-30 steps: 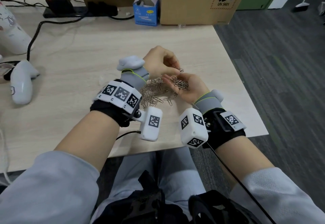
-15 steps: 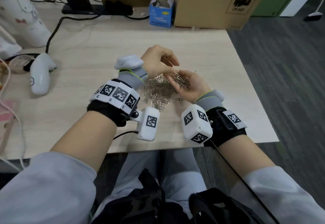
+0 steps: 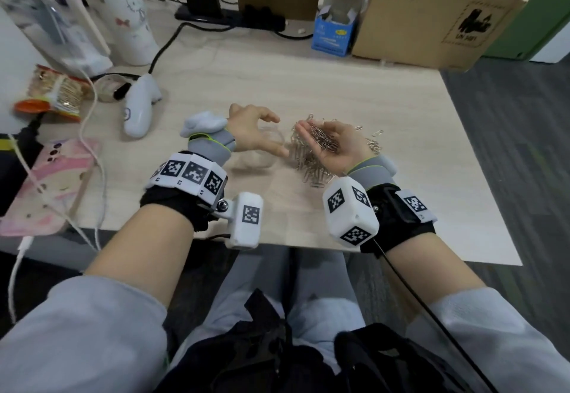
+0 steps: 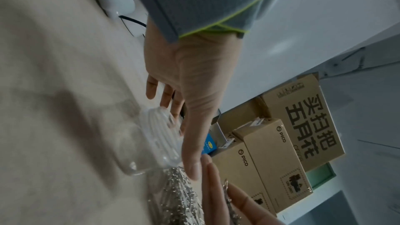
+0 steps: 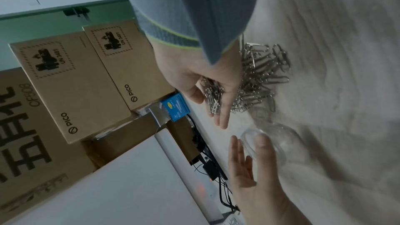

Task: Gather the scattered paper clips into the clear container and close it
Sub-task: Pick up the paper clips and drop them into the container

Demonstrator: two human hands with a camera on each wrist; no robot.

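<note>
The right hand (image 3: 334, 145) lies palm up above the table (image 3: 401, 152), fingers nearly straight and only slightly cupped, carrying a bundle of paper clips (image 3: 324, 139) on the palm and fingers. No pinch: the clips rest loose on the flat hand. In the right wrist view the same hand (image 5: 207, 74) shows clips (image 5: 213, 97) lying along the fingers toward the tips.

Beneath and around that hand a larger pile of clips (image 3: 308, 167) lies on the table, toward the right half and nearer the front edge than the back. A few stray clips (image 3: 374, 142) lie just right of the hand, toward the right edge.

The clear container (image 3: 265, 152) stands on the table just left of the pile, blurred in the head view. The left wrist view shows it (image 4: 151, 145) upright with its mouth uncovered, next to the pile (image 4: 177, 199). Whether it holds any clips cannot be told.

The left hand (image 3: 253, 133) is over the container, fingers spread and loosely curved, thumb apart from them. It grips nothing; whether the fingertips touch the container's rim cannot be told. In the right wrist view the left hand (image 5: 253, 168) has its fingers straight beside the rim (image 5: 259, 145).

Along the back edge: a PICO cardboard box (image 3: 431, 19), a small blue box (image 3: 334, 31), a black power strip (image 3: 231, 19). Toward the back left corner: a white bottle (image 3: 129, 19) and a white handheld controller (image 3: 140, 108). A snack packet (image 3: 55, 93) lies at the left edge.
</note>
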